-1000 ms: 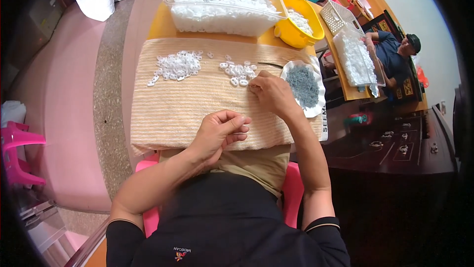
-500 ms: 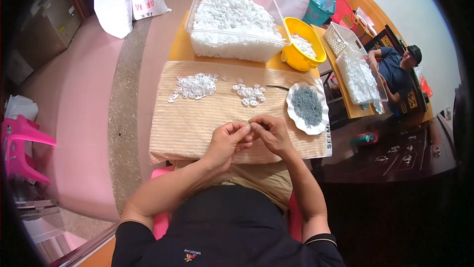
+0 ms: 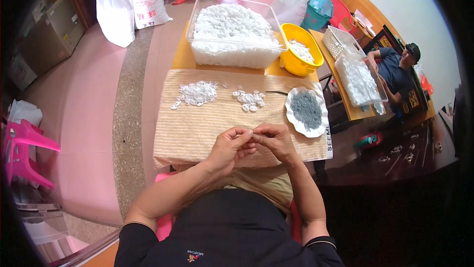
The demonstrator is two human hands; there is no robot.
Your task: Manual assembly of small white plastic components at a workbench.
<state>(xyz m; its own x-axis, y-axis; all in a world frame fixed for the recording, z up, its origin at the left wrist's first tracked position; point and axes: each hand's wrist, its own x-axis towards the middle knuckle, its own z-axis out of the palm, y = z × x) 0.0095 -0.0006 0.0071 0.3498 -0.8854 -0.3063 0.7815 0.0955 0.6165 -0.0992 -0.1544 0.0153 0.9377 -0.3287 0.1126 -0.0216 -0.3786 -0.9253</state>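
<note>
Over the near part of a striped beige towel (image 3: 182, 133), my left hand (image 3: 231, 147) and my right hand (image 3: 275, 141) meet fingertip to fingertip. Both are closed in a pinch, and whatever sits between the fingers is hidden or too small to name. Beyond them lies a small group of white plastic pieces with holes (image 3: 249, 99). A larger pile of like white pieces (image 3: 197, 93) is to its left. Right of my hands stands a white scalloped plate (image 3: 321, 100) heaped with small grey-blue bits (image 3: 306, 111). A thin dark tool (image 3: 277, 92) lies by the plate's left rim.
At the table's far side stand a clear bin (image 3: 237, 59) full of white pieces and a yellow basin (image 3: 296, 67). Another person (image 3: 397, 67) sits at a side table on the right. A pink stool (image 3: 29, 148) and white sacks (image 3: 114, 13) are on the left.
The whole view has shifted slightly, so the table sits lower in the picture. My hands stay pinched together, with the right fingers a little more bent over the left fingertips.
</note>
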